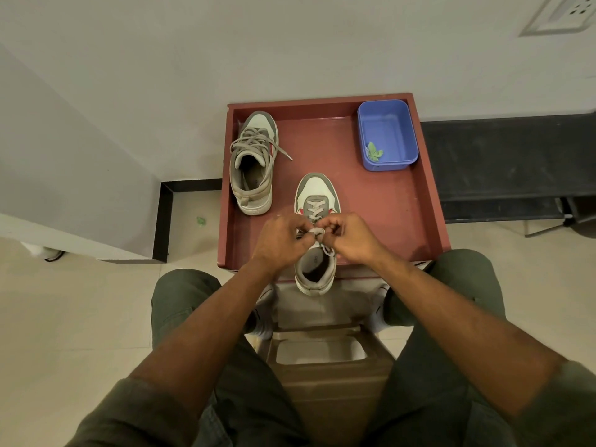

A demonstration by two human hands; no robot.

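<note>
Two grey and white sneakers lie on a dark red tray-like table top [387, 204]. The near sneaker [317, 191] points away from me, its heel hanging over the front rim. My left hand [280, 240] and my right hand [350, 237] meet over its tongue, each pinching a part of the grey lace [317, 232]. A small loop of lace hangs under my right hand. The other sneaker [253, 162] lies at the back left with its laces loose and one end trailing right.
A blue plastic tub [387, 135] with a green scrap inside stands at the table's back right corner. A wall rises behind the table. A dark bench [506, 162] runs to the right. My knees flank a brown plastic stool [322, 356] below the table.
</note>
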